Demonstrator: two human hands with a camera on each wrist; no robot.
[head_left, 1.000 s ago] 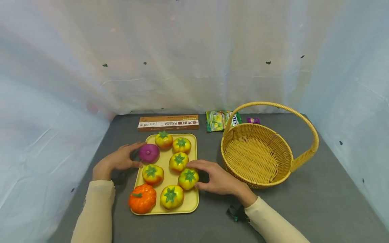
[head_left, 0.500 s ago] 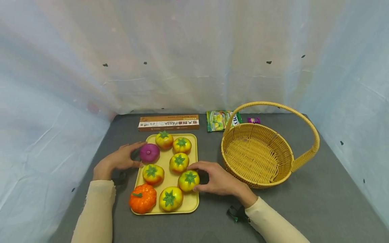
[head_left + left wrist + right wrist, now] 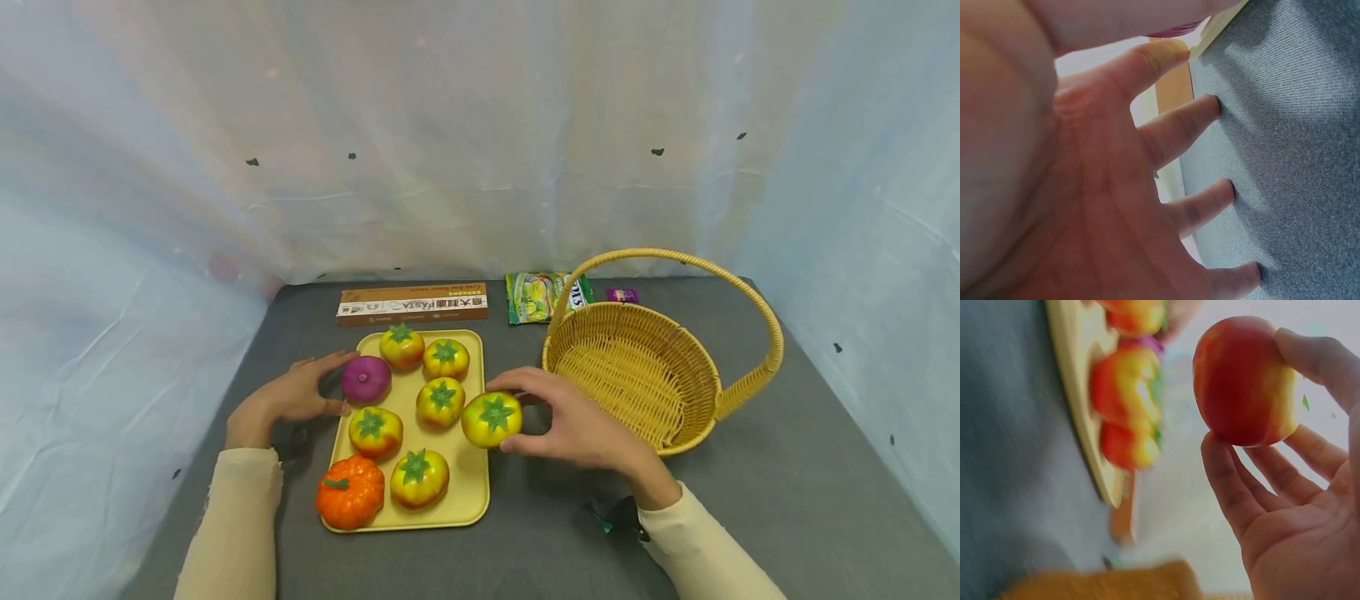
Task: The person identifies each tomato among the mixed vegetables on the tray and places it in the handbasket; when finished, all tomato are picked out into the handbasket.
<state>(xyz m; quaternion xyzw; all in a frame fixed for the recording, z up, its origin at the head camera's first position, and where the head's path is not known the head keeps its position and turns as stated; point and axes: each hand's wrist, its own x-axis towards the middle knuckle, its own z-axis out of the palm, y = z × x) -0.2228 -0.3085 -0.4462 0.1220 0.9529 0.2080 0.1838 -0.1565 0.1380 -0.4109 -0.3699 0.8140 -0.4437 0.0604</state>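
Note:
My right hand (image 3: 577,421) pinches a yellow-red toy tomato (image 3: 492,419) between thumb and fingers, lifted over the right edge of the yellow tray (image 3: 468,507). In the right wrist view, the held tomato (image 3: 1241,381) hangs apart from the tray, its red underside showing. Several similar tomatoes (image 3: 420,479) stay on the tray, with an orange pumpkin (image 3: 350,492) at the near left corner. At the tray's left side, my left hand (image 3: 296,390) spreads around a purple onion (image 3: 366,379). The left wrist view shows its fingertips (image 3: 1210,106) resting on the grey cloth beside the tray.
A wicker basket (image 3: 705,358) with a tall arched handle stands to the right, with nothing visible inside. Behind lie a pasta box (image 3: 412,304), a green candy bag (image 3: 528,298) and a small purple packet (image 3: 622,295). White sheeting (image 3: 480,167) surrounds the table.
My right hand has taken hold of the tomato on the tray's right edge and raised it, moving slightly right. The nearest tomato shifted a little. My left hand stays put.

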